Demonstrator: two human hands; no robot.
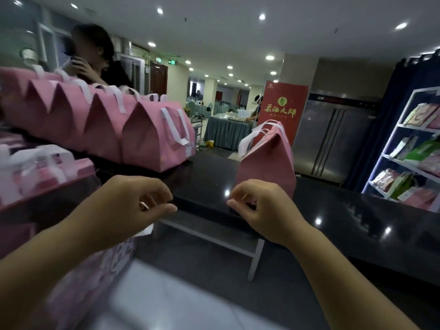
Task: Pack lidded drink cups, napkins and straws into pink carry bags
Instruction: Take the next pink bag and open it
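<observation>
Your right hand [259,210] is in front of the near edge of the black counter [357,217]. Its fingers are loosely curled and there is nothing inside them. The single pink bag [269,163] stands upright on the counter just behind this hand, close to that same edge. Its top is folded together and its white handles [252,136] lean to the left. Your fingertips overlap the lower part of the bag in the view, and I cannot tell if they touch it. Your left hand [133,203] is also at the near edge, to the left of the bag and apart from it. Its fingers are curled, and a small white thing shows between them; I cannot tell if it is gripped. A row of pink bags [152,141] stands along the left end of the counter. Under your left forearm there is a printed pink bag [100,270].
</observation>
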